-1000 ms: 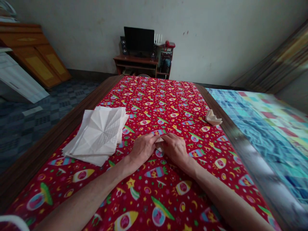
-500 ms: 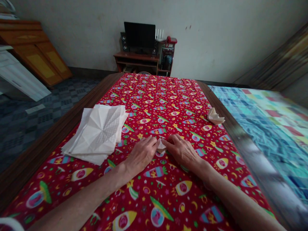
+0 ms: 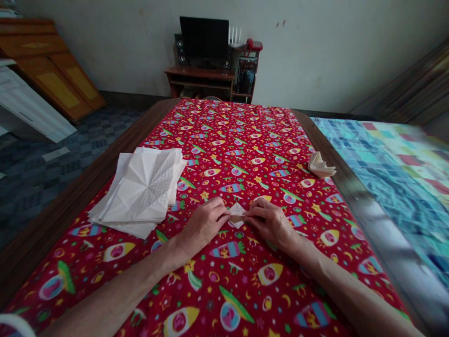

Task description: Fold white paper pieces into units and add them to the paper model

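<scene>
A small folded piece of white paper (image 3: 237,209) lies at the middle of the red patterned cloth, between my two hands. My left hand (image 3: 209,219) pinches its left corner between thumb and fingers. On the opposite side, my right hand (image 3: 270,217) pinches the right corner. The paper looks diamond-shaped, with a beige fold across its middle; parts of its edges are hidden by my fingertips. Left of my hands rests a stack of creased white paper sheets (image 3: 140,192). Towards the right edge of the cloth sits a folded cream paper piece (image 3: 321,166) with pointed flaps.
The red cloth (image 3: 224,281) covers a long dark wooden table (image 3: 115,145). A bed with blue checked bedding (image 3: 382,187) adjoins its right side. Beyond the far end stands a desk (image 3: 199,72) with a black monitor (image 3: 204,43). Wooden cabinets (image 3: 59,70) stand at the far left.
My fingers have shifted outward to the paper's two side corners, so more of the paper shows. The view has tilted slightly. The stack and the cream paper piece stay in place.
</scene>
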Available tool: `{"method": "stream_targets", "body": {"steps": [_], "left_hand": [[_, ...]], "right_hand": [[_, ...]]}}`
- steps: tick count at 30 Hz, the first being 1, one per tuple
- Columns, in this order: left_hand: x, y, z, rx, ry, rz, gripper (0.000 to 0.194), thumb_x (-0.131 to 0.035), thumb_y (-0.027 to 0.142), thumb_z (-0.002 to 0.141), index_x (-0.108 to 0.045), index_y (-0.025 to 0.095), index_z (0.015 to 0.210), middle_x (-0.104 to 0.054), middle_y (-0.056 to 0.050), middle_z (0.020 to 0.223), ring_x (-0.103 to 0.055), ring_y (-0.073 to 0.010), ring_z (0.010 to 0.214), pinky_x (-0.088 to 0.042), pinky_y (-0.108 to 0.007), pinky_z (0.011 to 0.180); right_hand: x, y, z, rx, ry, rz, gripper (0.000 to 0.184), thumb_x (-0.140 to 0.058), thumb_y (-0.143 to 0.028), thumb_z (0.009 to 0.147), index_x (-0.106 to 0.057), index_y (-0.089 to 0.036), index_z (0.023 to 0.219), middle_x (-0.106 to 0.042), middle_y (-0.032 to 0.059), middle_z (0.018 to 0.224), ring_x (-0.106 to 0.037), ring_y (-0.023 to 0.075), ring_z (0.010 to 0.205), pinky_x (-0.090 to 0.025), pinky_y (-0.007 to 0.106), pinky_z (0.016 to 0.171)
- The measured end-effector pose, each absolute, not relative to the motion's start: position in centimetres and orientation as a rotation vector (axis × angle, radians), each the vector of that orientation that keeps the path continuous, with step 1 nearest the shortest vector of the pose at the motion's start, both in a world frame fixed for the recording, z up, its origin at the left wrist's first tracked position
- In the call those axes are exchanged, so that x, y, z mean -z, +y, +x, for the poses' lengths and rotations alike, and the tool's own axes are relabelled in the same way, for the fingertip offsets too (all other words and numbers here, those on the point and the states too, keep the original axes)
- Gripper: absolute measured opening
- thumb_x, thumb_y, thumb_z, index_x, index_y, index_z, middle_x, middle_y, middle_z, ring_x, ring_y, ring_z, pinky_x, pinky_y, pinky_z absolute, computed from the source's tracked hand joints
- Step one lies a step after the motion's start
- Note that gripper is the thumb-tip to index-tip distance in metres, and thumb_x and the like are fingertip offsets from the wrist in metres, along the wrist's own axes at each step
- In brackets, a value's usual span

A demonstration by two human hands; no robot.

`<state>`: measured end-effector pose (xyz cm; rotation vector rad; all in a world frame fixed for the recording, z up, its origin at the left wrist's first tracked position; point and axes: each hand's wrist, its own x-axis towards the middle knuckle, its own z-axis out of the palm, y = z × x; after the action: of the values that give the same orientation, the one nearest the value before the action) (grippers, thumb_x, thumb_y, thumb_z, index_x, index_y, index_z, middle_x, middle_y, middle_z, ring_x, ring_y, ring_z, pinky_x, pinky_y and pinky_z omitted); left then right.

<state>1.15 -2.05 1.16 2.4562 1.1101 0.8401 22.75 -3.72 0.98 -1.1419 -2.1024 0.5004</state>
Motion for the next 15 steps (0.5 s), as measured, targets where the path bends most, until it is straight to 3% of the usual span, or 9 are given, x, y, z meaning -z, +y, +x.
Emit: {"method": "stream_targets", "body": {"steps": [6, 15], "left_hand": [[-0.49, -2.16, 0.72, -0.853, 1.058, 2.341, 0.009, -0.062, 0.017, 0.085, -0.069, 0.016, 0.080, -0.063, -0.001, 0.075, -0.059, -0.0118, 0.069, -0.048, -0.022, 0.064], [-0.78, -1.44, 0.95, -0.740, 1.184, 2.279, 0.011, -0.063, 0.022, 0.084, -0.070, 0.019, 0.076, -0.062, 0.000, 0.074, -0.058, -0.0118, 0.068, -0.045, -0.022, 0.063]], "right_hand": [[-1.44, -4.50, 22.83, -0.587, -2.073, -1.198, 0.010, -0.059, -0.024, 0.086, -0.067, -0.020, 0.081, -0.061, 0.0043, 0.085, -0.058, 0.0145, 0.078, -0.048, 0.026, 0.068], [-1.74, -4.82, 22.43, -0.455, -2.140, -1.378, 0.016, -0.055, -0.029, 0.089, -0.068, -0.020, 0.085, -0.059, 0.0034, 0.079, -0.054, 0.0138, 0.070, -0.042, 0.026, 0.064]]}}
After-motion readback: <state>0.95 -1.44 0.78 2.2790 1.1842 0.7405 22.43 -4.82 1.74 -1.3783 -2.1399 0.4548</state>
